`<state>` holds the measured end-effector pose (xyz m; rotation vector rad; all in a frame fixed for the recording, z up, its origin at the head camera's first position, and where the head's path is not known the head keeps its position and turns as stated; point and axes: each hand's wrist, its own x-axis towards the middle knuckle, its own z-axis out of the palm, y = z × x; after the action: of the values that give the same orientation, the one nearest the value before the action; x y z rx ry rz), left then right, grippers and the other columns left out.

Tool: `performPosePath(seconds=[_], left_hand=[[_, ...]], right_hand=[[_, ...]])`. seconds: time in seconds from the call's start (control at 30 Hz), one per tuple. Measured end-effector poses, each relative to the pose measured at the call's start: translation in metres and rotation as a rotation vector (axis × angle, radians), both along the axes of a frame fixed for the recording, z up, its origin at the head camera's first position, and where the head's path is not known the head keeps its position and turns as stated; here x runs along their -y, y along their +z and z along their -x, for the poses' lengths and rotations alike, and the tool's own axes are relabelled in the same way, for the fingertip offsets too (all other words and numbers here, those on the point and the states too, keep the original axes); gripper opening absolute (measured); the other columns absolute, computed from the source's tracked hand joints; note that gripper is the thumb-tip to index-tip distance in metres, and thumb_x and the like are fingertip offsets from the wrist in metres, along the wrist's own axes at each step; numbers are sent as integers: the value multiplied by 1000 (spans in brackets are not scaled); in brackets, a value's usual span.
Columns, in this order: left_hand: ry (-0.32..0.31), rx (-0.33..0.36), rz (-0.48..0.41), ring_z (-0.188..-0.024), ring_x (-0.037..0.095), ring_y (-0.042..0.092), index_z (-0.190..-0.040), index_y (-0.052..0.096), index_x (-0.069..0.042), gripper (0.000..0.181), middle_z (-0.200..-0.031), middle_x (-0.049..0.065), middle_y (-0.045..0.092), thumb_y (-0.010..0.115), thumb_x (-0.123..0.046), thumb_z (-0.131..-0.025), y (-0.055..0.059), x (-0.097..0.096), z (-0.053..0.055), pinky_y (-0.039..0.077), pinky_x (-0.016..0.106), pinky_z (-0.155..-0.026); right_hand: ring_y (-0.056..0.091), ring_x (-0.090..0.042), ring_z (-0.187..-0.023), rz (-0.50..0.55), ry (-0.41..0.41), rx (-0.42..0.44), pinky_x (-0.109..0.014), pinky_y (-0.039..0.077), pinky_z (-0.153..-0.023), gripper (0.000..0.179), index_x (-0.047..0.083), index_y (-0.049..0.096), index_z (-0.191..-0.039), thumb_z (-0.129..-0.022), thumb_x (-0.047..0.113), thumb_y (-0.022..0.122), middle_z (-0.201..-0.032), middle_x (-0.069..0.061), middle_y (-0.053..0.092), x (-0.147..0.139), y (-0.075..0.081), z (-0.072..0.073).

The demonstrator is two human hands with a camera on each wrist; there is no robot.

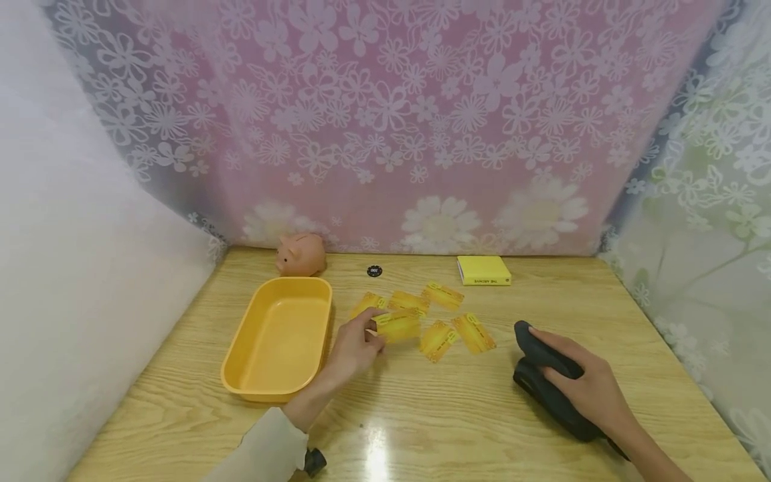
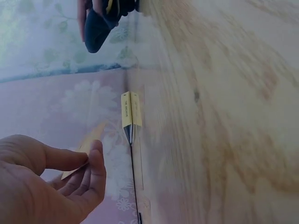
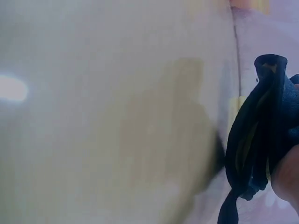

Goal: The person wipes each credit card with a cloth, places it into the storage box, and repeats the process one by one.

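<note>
Left hand (image 1: pixel 355 345): yellow card (image 1: pixel 399 328) is pinched between thumb and fingers, held above the wooden table (image 1: pixel 434 415).
Right hand (image 1: pixel 596 391): black pouch (image 1: pixel 551 398) is gripped between thumb and fingers.
Loose cards (image 1: pixel 474 333): five are spread beyond and right of the pinched card.
Orange tray (image 1: pixel 280 341): positioned left of the cards.

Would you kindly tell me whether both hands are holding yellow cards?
No, the left hand pinches a yellow card, while the right hand grips a dark object.
</note>
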<state>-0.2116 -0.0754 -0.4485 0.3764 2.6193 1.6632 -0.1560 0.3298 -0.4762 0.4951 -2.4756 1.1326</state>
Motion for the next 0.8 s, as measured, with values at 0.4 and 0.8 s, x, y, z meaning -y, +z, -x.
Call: performPosePath(seconds=[0.4, 0.8], left_hand=[[-49, -63, -153, -74, 26, 72, -143, 58, -16, 50, -87, 11, 64, 65, 5, -99, 18, -4, -1, 61, 49, -75], [-97, -51, -216, -76, 18, 71, -145, 58, -15, 50, -91, 12, 67, 65, 3, -100, 33, -14, -6, 56, 26, -66]], right_hand=[[53, 0, -135, 185, 79, 90, -13, 50, -98, 62, 10, 56, -151, -93, -3, 75, -154, -4, 55, 34, 35, 10], [57, -8, -134, 313, 165, 119, -20, 55, -95, 61, 9, 58, -149, -92, -3, 77, -154, -6, 55, 70, 59, 18]])
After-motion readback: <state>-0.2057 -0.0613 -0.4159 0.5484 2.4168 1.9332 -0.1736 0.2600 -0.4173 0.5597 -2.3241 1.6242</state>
